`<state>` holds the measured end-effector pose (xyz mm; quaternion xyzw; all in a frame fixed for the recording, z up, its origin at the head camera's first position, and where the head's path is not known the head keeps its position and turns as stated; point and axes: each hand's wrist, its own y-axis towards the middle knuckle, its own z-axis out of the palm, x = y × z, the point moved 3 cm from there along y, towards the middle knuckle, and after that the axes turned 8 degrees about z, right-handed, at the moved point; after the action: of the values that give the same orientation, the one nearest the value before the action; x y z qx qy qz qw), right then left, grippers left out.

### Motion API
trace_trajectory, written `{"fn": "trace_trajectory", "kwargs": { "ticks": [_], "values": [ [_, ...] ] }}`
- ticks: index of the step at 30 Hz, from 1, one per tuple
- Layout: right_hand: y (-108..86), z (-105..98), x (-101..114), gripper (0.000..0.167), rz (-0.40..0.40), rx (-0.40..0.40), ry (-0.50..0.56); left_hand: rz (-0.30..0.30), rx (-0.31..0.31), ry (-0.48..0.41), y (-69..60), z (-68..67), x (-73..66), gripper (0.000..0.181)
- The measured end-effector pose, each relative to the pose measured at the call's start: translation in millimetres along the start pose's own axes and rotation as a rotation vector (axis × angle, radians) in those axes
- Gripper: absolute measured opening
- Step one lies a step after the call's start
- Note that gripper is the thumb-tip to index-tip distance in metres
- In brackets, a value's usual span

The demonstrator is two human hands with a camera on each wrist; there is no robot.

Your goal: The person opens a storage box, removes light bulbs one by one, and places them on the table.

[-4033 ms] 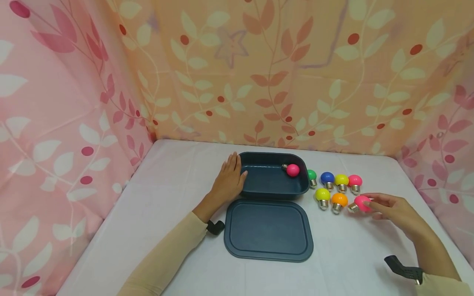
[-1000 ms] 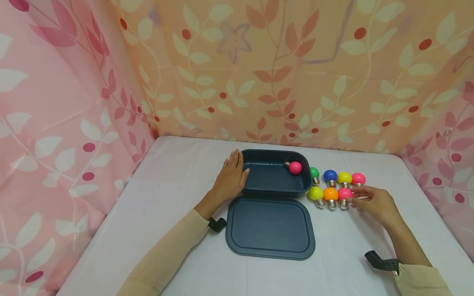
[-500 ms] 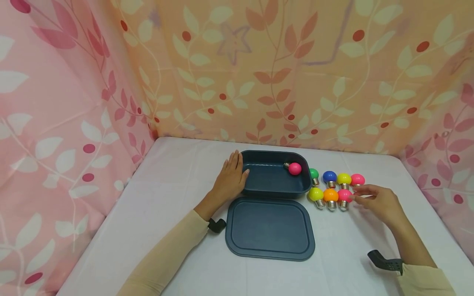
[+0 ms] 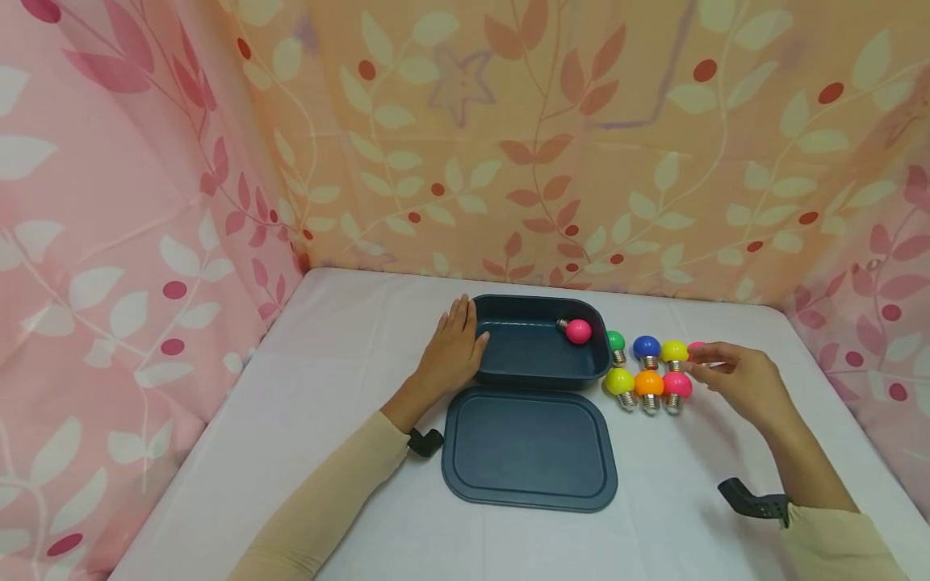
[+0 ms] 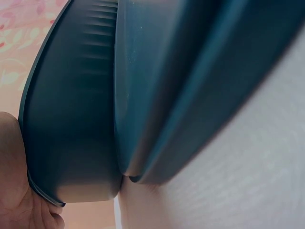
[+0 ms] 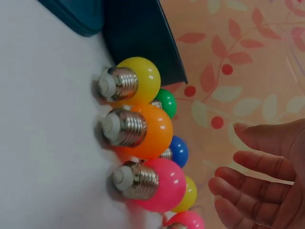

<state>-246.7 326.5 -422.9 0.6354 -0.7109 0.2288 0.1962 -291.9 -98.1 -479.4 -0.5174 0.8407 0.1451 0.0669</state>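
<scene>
My left hand (image 4: 448, 347) rests with straight fingers against the left rim of a dark blue rectangular container (image 4: 538, 378). Inside lies one pink light bulb (image 4: 578, 331). On the right, the front row has a yellow bulb (image 4: 621, 382), an orange bulb (image 4: 650, 383) and a pink bulb (image 4: 677, 384) side by side. Behind them stand green (image 4: 616, 340), blue (image 4: 647, 347) and yellow bulbs (image 4: 675, 350), plus another pink bulb (image 6: 188, 221) half hidden by my right hand (image 4: 741, 379). That hand hovers beside it, fingers apart and holding nothing in the right wrist view.
A flat dark blue lid (image 4: 530, 448) lies on the white tablecloth (image 4: 370, 516) in front of the container. Floral curtains (image 4: 538, 161) surround the table at the back and both sides.
Earlier, my right hand held the front pink bulb and set it at the end of the front row. It has since released it and moved back towards the rear pink bulb. The left hand stays put.
</scene>
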Motion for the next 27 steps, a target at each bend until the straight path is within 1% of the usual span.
{"fn": "trace_trajectory", "kwargs": {
  "ticks": [6,9,13,18,21,27],
  "values": [
    [2.7,4,33,0.051,-0.066,-0.006,0.005,0.003,0.002,-0.001,0.2,1.5,1.3,0.068],
    [6.3,6,51,0.051,-0.090,0.009,0.009,0.000,-0.004,-0.010,0.7,0.8,0.7,0.068],
    [11.6,12,70,0.051,-0.123,0.049,0.025,-0.002,-0.007,-0.006,1.2,1.1,0.4,0.068],
    [17.9,22,91,0.043,-0.194,0.077,0.037,0.003,-0.001,-0.005,0.7,2.0,0.6,0.068],
    [23.0,29,101,0.043,-0.231,0.094,0.035,0.001,0.002,-0.010,1.0,2.3,1.1,0.068],
    [34.9,47,117,0.041,-0.263,0.127,-0.002,-0.011,0.013,-0.010,1.3,3.1,2.3,0.069]
  ]
}}
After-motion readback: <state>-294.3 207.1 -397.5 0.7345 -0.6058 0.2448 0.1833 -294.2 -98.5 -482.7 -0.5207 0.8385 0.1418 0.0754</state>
